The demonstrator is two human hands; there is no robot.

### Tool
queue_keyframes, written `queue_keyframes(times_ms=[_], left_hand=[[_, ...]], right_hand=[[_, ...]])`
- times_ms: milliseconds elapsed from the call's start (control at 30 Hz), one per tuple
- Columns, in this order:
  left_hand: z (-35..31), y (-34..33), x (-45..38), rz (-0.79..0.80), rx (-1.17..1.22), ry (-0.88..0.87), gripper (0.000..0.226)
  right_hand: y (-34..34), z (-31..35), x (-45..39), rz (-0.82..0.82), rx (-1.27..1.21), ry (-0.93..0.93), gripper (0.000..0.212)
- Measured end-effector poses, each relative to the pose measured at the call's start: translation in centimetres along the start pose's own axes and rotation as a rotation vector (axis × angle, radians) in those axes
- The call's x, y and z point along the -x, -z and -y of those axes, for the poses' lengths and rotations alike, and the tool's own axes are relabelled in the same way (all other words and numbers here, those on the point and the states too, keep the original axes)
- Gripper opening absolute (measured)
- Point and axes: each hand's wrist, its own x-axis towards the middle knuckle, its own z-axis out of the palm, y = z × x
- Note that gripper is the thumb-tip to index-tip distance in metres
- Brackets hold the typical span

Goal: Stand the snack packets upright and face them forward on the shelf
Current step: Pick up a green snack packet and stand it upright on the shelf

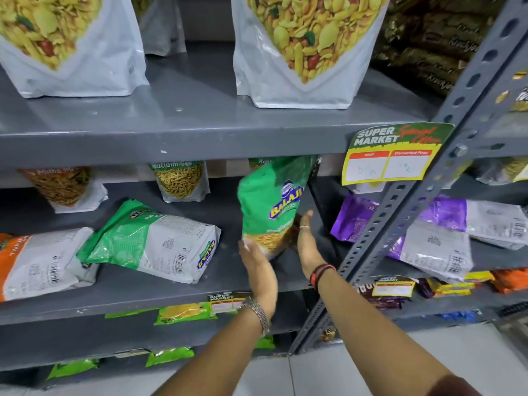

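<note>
A green snack packet (271,201) stands almost upright on the grey middle shelf (160,284), its front facing me. My left hand (257,264) grips its lower left edge. My right hand (307,244) presses flat against its lower right side. Another green and white packet (148,238) lies flat on its face to the left, back side up. An orange and white packet (37,261) also lies flat at the far left. Behind them two clear packets of sev (180,181) (65,187) stand upright.
Large white pouches (303,50) stand on the shelf above. A slotted grey upright post (400,212) runs diagonally right of my hands, with a yellow price tag (391,158) on it. Purple packets (445,230) lie flat in the right bay. Lower shelves hold small green packets (183,312).
</note>
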Motion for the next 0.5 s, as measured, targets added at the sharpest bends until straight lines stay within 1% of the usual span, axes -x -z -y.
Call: queue_keyframes(times_ms=[67, 133, 200, 267, 333, 367, 433, 500], left_hand=[[-0.6, 0.2, -1.6, -0.014, 0.086, -0.01, 0.061], [-1.2, 0.4, -2.9, 0.031, 0.184, 0.016, 0.059], [-1.6, 0.9, -4.0, 0.065, 0.169, 0.072, 0.061], [-1.3, 2.1, -4.2, 0.079, 0.064, 0.132, 0.055], [-0.4, 3.7, -3.7, 0.06, 0.013, 0.14, 0.032], [0.0, 4.4, -3.2, 0.037, 0.042, 0.167, 0.023], [0.1, 6.3, -1.9, 0.0, 0.145, 0.271, 0.021], [0.2, 8.9, -0.9, -0.047, 0.244, 0.307, 0.022]], right_hand=[[0.2, -1.2, 1.0, 0.0, -0.018, 0.058, 0.069], [0.6, -1.8, 1.9, 0.041, -0.057, 0.113, 0.065], [1.1, -1.9, 2.5, 0.05, -0.037, 0.143, 0.062], [1.7, -2.3, 2.8, 0.001, 0.089, 0.129, 0.057], [2.3, -3.4, 3.2, -0.064, 0.303, 0.073, 0.044], [2.5, -4.0, 3.4, -0.065, 0.377, 0.032, 0.036], [2.2, -4.9, 4.0, 0.035, 0.438, -0.068, 0.027], [0.6, -5.0, 4.5, 0.16, 0.505, -0.079, 0.031]])
